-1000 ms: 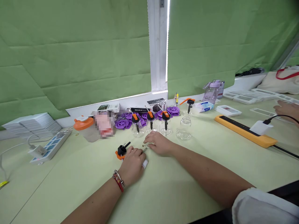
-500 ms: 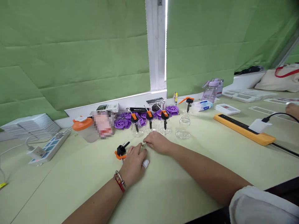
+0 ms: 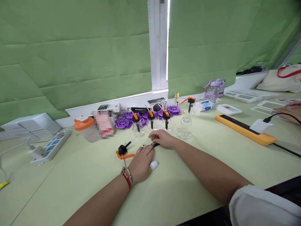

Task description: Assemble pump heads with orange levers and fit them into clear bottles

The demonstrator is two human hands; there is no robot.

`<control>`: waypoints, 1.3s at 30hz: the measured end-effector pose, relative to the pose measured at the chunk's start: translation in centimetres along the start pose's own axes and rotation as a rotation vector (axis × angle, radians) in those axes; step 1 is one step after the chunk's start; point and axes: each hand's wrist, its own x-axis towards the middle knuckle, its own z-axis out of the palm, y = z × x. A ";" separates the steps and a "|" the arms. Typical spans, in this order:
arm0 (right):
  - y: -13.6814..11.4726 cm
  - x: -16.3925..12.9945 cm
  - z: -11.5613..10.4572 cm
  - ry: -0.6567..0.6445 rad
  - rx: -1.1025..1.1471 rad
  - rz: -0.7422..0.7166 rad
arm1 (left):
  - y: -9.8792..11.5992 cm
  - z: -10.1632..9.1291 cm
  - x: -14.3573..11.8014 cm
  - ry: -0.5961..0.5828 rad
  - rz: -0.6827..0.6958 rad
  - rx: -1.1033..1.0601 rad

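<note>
Palm down on the table, my left hand (image 3: 142, 161) has its fingers stretched out flat and a white wrap (image 3: 153, 165) on the thumb. Its fingertips reach a small black part (image 3: 155, 145), which lies partly under my right hand (image 3: 162, 138). The right hand's fingers are curled and pinched together; what they hold is too small to make out. Beyond the left fingertips lie tiny metal bits (image 3: 144, 145). Left of that hand rests a black grinder-like mechanism (image 3: 122, 149) with an orange crank handle (image 3: 125, 156).
Clear jars with black-and-orange tops (image 3: 151, 116) stand ahead, beside an open glass jar (image 3: 184, 128). Purple plastic parts (image 3: 123, 123) lie behind them. An orange-lidded cup (image 3: 84, 124) and a white power strip (image 3: 53, 147) are left; a yellow power strip (image 3: 244, 130) and another person's hand (image 3: 290, 112) are right.
My left hand has slid right, uncovering more of the orange handle. My right hand has shifted slightly right and up, and the black part now shows between the hands. The other person's hand has come further in.
</note>
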 end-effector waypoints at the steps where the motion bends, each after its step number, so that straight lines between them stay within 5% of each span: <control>1: -0.1 0.0 0.0 0.002 0.012 0.005 | -0.1 0.1 0.0 -0.001 -0.001 0.000; 9: -0.9 -0.1 0.2 0.111 -0.001 0.059 | -0.4 0.6 0.0 -0.020 0.010 0.011; 15: -1.6 -0.3 -1.5 0.183 -0.224 0.082 | -0.4 0.7 0.1 -0.007 -0.003 0.008; 23: -2.8 -1.1 -2.2 0.071 -0.456 0.085 | 0.3 0.9 1.0 -0.008 0.036 0.012; 39: -2.1 -0.6 -0.8 -0.009 -0.515 0.060 | 0.7 0.9 1.9 0.009 0.028 -0.012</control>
